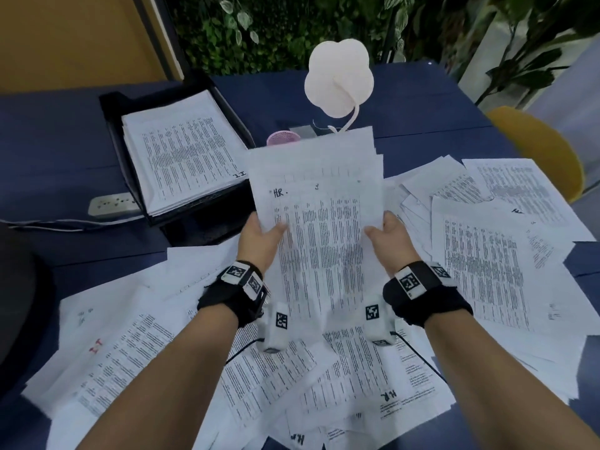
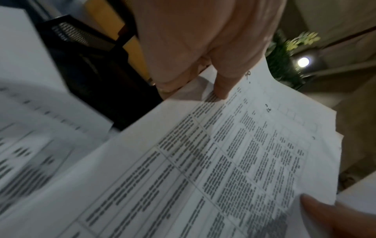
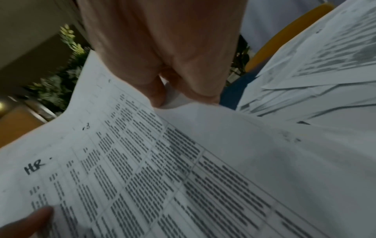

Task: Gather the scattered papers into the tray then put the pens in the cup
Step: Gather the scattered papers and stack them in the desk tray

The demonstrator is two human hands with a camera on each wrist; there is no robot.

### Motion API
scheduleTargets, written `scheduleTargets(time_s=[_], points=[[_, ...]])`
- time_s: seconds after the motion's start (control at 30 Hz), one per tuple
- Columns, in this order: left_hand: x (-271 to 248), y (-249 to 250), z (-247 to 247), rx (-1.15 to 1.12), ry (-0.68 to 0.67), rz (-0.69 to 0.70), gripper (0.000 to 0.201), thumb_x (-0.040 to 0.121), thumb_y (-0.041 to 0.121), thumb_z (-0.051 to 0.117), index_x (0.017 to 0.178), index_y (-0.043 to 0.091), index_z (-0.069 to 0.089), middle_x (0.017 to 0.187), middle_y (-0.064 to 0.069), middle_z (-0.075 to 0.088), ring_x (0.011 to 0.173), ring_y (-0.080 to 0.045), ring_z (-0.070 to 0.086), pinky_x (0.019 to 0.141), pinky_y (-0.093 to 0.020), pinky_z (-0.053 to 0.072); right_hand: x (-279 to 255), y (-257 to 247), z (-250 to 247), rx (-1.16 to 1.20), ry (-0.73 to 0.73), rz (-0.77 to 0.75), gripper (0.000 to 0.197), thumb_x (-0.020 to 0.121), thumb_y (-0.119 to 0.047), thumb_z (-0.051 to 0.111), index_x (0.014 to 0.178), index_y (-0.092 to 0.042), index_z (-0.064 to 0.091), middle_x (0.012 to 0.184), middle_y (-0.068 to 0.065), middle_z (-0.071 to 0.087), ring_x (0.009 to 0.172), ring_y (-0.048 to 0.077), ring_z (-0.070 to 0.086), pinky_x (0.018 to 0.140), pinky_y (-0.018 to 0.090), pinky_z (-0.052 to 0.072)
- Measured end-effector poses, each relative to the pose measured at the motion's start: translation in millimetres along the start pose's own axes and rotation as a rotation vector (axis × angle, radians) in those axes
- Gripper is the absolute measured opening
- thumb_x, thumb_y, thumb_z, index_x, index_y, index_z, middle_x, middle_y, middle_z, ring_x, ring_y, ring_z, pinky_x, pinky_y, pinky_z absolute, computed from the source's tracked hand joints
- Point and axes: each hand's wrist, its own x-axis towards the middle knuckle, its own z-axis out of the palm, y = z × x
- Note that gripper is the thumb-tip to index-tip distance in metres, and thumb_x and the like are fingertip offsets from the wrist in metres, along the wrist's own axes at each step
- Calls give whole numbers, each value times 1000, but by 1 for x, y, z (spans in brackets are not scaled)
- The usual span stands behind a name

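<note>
I hold a sheaf of printed papers (image 1: 318,203) marked "HR" up over the table, its top tilted away from me. My left hand (image 1: 259,237) pinches its left edge, thumb on top (image 2: 221,87). My right hand (image 1: 388,233) pinches the right edge, thumb on the printed face (image 3: 156,96). The black paper tray (image 1: 136,102) stands at the back left with a stack of sheets inside. A pink mesh cup (image 1: 282,138) peeks out behind the held papers. Many loose papers (image 1: 487,254) cover the blue table. No pens show.
A white power strip (image 1: 112,204) with its cable lies left of the tray. A white flower-shaped lamp (image 1: 339,79) stands behind the cup. A yellow chair (image 1: 545,147) sits at the right edge, plants behind the table. A dark object (image 1: 19,287) lies at far left.
</note>
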Motion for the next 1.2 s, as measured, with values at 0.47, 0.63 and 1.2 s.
scheduleTargets(time_s=[0.47, 0.63, 1.2], points=[[-15, 59, -23, -46, 46, 246, 32, 86, 17, 61, 115, 22, 47, 112, -2, 65, 103, -17, 63, 93, -41, 51, -15, -39, 17, 277, 99, -285, 29, 87, 8, 51, 98, -18, 44, 91, -11, 58, 67, -15, 57, 62, 6, 44], [-17, 47, -26, -24, -6, 172, 37, 85, 19, 64, 120, 20, 51, 115, -1, 65, 107, -15, 62, 98, -42, 49, -17, -32, 23, 228, 47, -217, 27, 86, 11, 42, 101, -11, 42, 86, -10, 54, 69, 2, 52, 50, 6, 43], [-15, 52, -42, -183, -26, 162, 29, 91, 8, 60, 120, 11, 57, 115, 0, 65, 105, -6, 62, 90, -19, 49, -7, -28, 34, 133, 51, -138, 24, 86, -2, 51, 105, -16, 50, 95, 1, 64, 86, 21, 60, 83, 40, 51]])
